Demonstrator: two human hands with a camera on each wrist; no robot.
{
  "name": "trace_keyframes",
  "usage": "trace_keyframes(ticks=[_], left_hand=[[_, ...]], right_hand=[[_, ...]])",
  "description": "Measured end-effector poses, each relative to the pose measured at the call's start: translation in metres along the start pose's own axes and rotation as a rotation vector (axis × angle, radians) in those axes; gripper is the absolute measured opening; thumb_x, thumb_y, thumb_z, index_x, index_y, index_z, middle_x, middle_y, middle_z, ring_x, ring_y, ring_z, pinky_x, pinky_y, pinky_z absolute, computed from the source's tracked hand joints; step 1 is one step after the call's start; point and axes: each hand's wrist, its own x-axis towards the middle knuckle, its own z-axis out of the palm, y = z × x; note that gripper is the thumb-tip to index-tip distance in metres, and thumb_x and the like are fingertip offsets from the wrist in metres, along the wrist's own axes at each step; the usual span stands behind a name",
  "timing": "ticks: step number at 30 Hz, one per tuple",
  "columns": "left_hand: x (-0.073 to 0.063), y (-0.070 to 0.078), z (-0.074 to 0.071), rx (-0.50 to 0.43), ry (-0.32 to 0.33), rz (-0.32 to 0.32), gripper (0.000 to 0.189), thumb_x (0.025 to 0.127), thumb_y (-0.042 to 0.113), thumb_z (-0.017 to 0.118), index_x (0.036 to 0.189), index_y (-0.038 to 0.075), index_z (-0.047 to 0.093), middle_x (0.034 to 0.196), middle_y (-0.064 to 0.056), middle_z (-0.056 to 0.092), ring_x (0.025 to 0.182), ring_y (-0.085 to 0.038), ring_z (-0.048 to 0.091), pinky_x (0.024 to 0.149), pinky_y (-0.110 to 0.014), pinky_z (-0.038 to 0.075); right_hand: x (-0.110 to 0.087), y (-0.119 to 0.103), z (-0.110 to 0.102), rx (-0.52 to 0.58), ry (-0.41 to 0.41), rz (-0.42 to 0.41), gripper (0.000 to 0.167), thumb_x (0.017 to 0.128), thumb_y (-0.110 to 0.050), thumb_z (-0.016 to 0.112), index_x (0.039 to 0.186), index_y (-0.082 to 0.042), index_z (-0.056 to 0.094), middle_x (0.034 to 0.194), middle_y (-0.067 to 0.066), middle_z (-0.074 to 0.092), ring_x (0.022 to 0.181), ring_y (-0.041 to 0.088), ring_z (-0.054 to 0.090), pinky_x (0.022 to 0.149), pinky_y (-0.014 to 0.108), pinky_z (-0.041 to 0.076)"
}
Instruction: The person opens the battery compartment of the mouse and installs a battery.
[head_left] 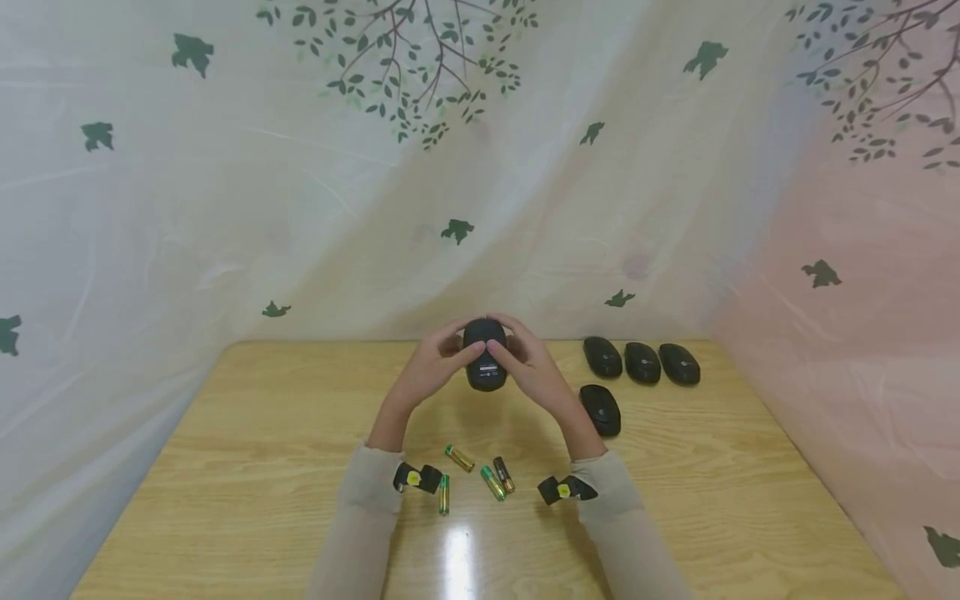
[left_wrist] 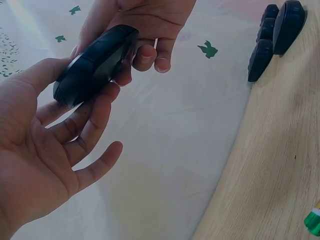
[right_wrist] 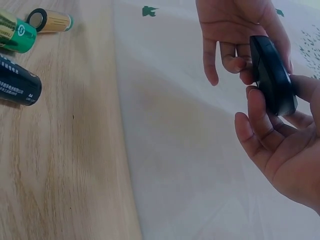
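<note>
A black computer mouse (head_left: 486,372) is held up above the table, its labelled underside facing the head camera. My left hand (head_left: 431,367) grips it from the left, thumb on the underside and fingers curled behind. From the other side my right hand (head_left: 534,375) grips it the same way, the two thumb tips close together near its middle. The left wrist view shows the mouse (left_wrist: 95,65) edge-on between thumb and fingers. Below the hands, several AA batteries lie loose on the table, among them a green-and-gold battery (head_left: 492,482) beside a black-and-gold battery (head_left: 504,475).
Three black mice stand in a row at the back right, one being the middle mouse (head_left: 642,363). Another mouse (head_left: 601,410) sits nearer, beside my right forearm. The wooden table (head_left: 247,467) ends at a printed cloth backdrop (head_left: 337,208).
</note>
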Motion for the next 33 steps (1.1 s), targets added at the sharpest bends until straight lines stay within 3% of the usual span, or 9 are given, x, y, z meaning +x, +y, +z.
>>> trace_keyframes(ticks=[12,22,33], left_hand=[[-0.0011,-0.0001,-0.0006,0.017,0.01,-0.005,0.044,0.102,0.017,0.064,0.145,0.014,0.057,0.114,-0.017,0.07,0.086,-0.021,0.068,0.073,-0.028,0.054],[-0.0028,0.0008,-0.0006,0.036,0.014,-0.019,0.044,0.102,0.02,0.064,0.145,0.014,0.057,0.11,-0.015,0.07,0.085,-0.021,0.067,0.073,-0.029,0.053],[-0.0025,0.0001,-0.0003,0.034,0.017,-0.002,0.044,0.102,0.02,0.064,0.145,0.014,0.056,0.111,-0.015,0.07,0.082,-0.019,0.066,0.071,-0.027,0.053]], right_hand=[[-0.0007,-0.0014,0.0015,-0.017,-0.003,-0.017,0.045,0.109,-0.021,0.049,0.153,-0.014,0.042,0.12,0.026,0.065,0.098,0.023,0.069,0.076,0.031,0.061],[-0.0011,0.0006,0.0022,-0.024,-0.005,-0.021,0.045,0.11,-0.019,0.048,0.154,-0.012,0.04,0.122,0.026,0.065,0.098,0.024,0.069,0.073,0.03,0.061],[-0.0013,0.0001,0.0048,-0.048,0.024,-0.019,0.046,0.109,-0.022,0.049,0.153,-0.01,0.04,0.131,0.024,0.062,0.113,0.036,0.068,0.088,0.04,0.062]])
